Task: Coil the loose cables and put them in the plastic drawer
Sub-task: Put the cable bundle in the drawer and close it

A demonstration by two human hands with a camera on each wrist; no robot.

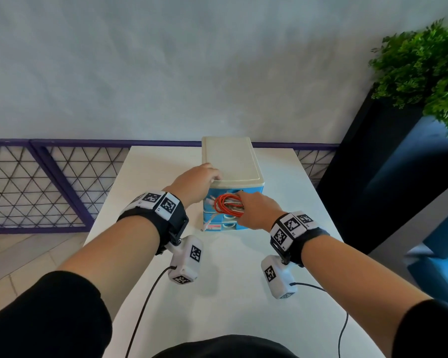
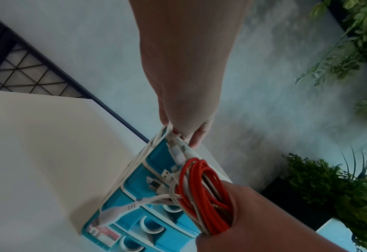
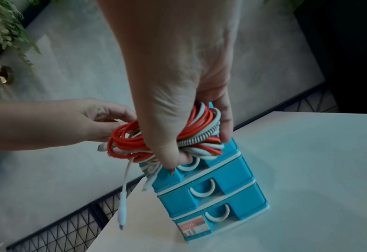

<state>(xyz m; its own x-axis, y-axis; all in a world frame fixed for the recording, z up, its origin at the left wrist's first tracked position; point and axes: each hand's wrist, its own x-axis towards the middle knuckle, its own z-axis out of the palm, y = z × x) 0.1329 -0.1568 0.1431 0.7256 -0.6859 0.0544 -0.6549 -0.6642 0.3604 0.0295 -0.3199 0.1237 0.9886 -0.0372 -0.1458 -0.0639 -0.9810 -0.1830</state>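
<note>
A small plastic drawer unit [image 1: 233,161] with a cream top and three blue drawers [image 3: 232,187] stands at the far middle of the white table. All three drawers look closed. My right hand [image 1: 254,208] grips a coiled bundle of red, white and striped cables [image 1: 228,205] right in front of the top drawer. A white plug end [image 3: 121,216] dangles from the bundle [image 3: 130,141] past the unit's left side. My left hand [image 1: 204,180] holds the unit's top front-left corner, fingers curled over the edge [image 2: 186,133].
The white table [image 1: 243,293] has bare room in front of the unit. A purple-framed mesh fence [image 1: 36,182] runs behind and to the left. A dark planter with a green plant [image 1: 424,68] stands to the right. Black camera leads hang from both wrists.
</note>
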